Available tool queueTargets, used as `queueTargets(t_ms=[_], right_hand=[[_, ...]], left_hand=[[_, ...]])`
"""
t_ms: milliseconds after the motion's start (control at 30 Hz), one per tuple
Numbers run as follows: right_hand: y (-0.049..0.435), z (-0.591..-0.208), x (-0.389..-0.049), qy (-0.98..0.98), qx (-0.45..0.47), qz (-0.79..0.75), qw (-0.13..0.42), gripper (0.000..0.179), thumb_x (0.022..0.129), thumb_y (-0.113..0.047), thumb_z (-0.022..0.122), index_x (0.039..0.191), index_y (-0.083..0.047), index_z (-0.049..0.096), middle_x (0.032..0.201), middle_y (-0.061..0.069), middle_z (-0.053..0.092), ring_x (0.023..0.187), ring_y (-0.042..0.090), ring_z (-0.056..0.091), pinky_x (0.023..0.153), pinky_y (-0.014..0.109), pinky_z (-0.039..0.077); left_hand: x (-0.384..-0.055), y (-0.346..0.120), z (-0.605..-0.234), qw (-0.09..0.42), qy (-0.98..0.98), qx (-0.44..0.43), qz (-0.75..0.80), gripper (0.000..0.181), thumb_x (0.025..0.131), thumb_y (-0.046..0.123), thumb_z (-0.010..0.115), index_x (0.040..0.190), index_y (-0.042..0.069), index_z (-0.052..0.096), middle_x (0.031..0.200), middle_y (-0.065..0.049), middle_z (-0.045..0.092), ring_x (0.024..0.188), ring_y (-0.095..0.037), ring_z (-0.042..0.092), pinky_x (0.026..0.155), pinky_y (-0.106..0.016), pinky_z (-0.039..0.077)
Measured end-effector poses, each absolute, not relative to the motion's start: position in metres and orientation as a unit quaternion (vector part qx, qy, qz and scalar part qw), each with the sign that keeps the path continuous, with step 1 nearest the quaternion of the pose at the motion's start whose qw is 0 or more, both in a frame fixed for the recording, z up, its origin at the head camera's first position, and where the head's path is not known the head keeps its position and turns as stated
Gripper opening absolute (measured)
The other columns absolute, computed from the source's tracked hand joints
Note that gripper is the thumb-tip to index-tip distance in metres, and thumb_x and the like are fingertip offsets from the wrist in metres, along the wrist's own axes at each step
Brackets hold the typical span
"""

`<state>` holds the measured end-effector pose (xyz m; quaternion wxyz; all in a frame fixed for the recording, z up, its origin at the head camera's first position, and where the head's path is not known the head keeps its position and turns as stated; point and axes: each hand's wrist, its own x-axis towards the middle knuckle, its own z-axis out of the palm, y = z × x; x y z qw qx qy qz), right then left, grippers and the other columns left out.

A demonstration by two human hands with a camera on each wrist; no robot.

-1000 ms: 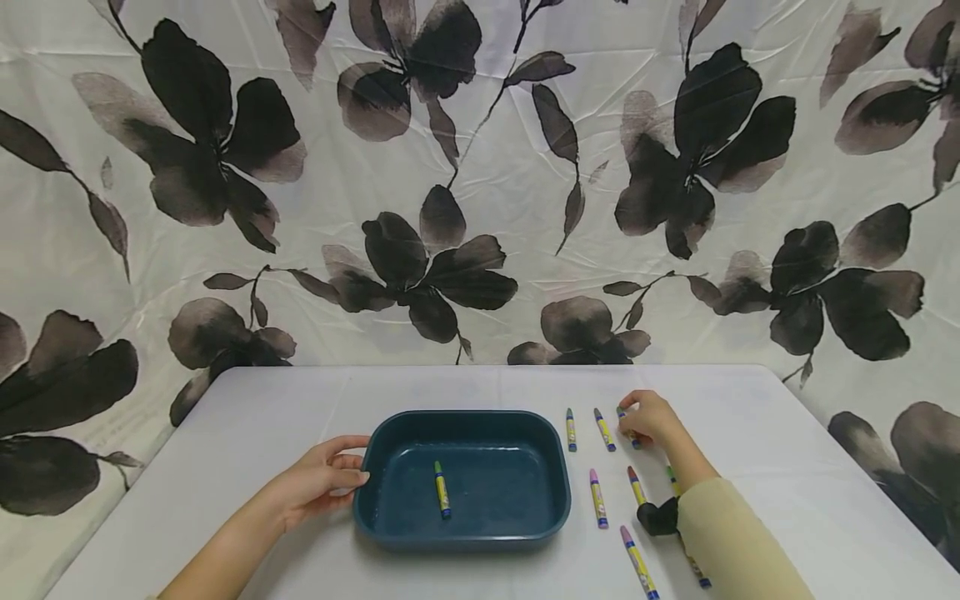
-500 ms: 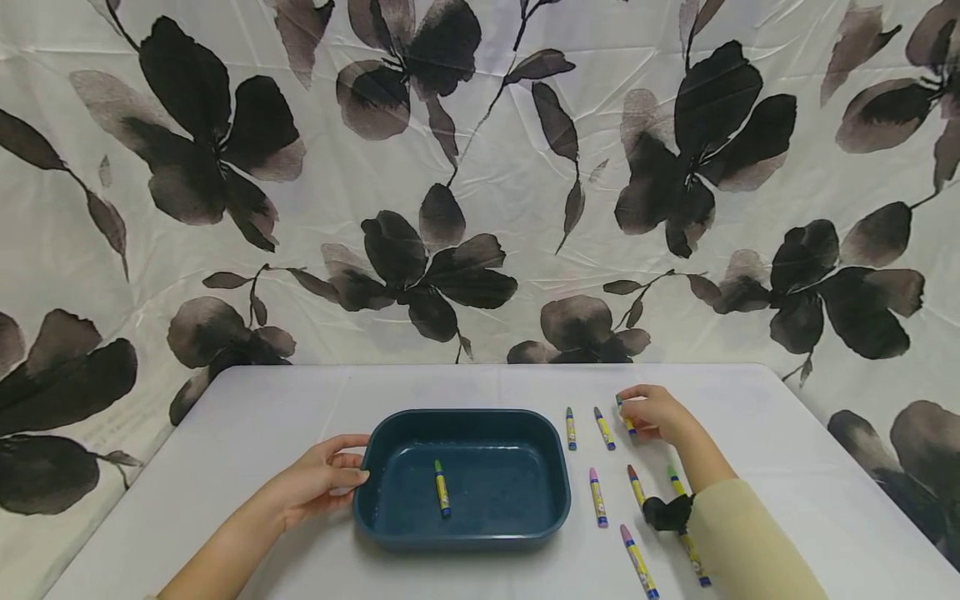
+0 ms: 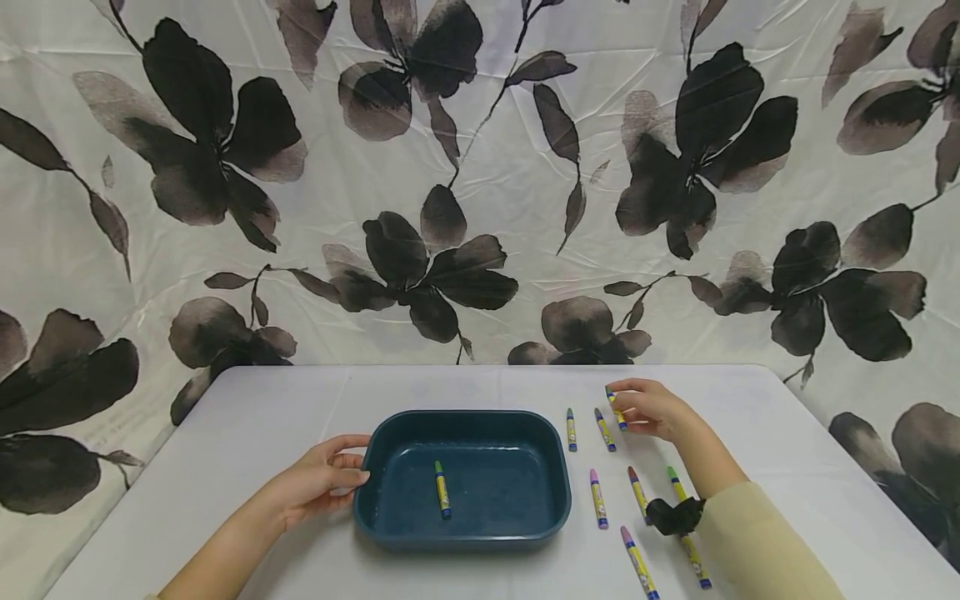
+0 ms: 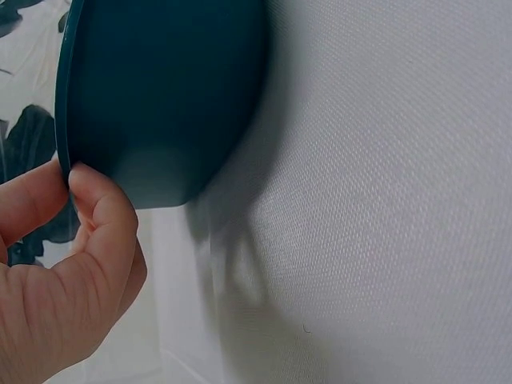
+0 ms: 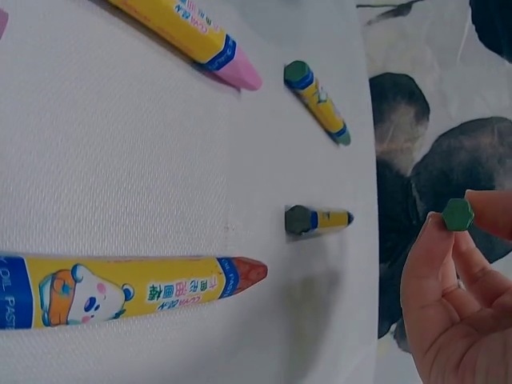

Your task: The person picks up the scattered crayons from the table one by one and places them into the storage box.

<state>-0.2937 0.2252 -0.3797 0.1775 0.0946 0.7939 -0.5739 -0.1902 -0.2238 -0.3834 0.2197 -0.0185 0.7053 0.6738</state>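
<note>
My left hand (image 3: 327,477) pinches the left rim of a dark teal rectangular tray (image 3: 465,537); in the left wrist view, thumb and finger meet at the tray's edge (image 4: 62,104). One green oil pastel (image 3: 442,490) lies inside the tray. Held between thumb and fingers of my right hand (image 3: 654,408) is another oil pastel (image 3: 617,408) in a yellow and blue wrapper. Its green hexagonal end (image 5: 458,214) faces the camera in the right wrist view, and it appears raised off the table. The fingers partly cover it.
Right of the tray lie more pastels: two dark green ones (image 3: 572,430) (image 3: 604,430) at the back, pink (image 3: 598,498), red-brown (image 3: 635,487), mauve (image 3: 639,562) and green (image 3: 697,562). A black band (image 3: 675,517) circles the right cuff. Floral cloth (image 3: 480,183) hangs behind the white table (image 3: 300,400).
My right hand has lifted the green pastel from its place at the back right and moved slightly left and away with it. The left hand and tray stay put.
</note>
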Motion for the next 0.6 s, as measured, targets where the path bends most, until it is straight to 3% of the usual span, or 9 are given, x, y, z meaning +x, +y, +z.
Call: queueTargets(t_ms=[400,600], right_hand=[[0.212,-0.372,-0.286,0.775,0.064,-0.598,0.194,0.047,0.085,-0.008,0.059,0.130,0.000,0.047,0.094,0.006,0.053,0.074,0.015,0.050,0.061,0.021,0.049],[0.206,-0.369,-0.280,0.759,0.040,-0.617,0.204,0.043,0.084,-0.007,0.059,0.126,0.000,0.051,0.092,0.005,0.057,0.068,0.012,0.050,0.058,0.021,0.047]], left_hand=[[-0.191,-0.225,-0.385,0.221,0.701,-0.017,0.678,0.067,0.086,0.000,0.061,0.141,-0.004,0.023,0.093,-0.004,0.049,0.077,-0.013,0.051,0.066,-0.024,0.046],[-0.191,-0.225,-0.388,0.219,0.702,-0.017,0.677,0.067,0.086,0.000,0.062,0.141,-0.003,0.023,0.093,-0.004,0.049,0.076,-0.013,0.051,0.065,-0.023,0.046]])
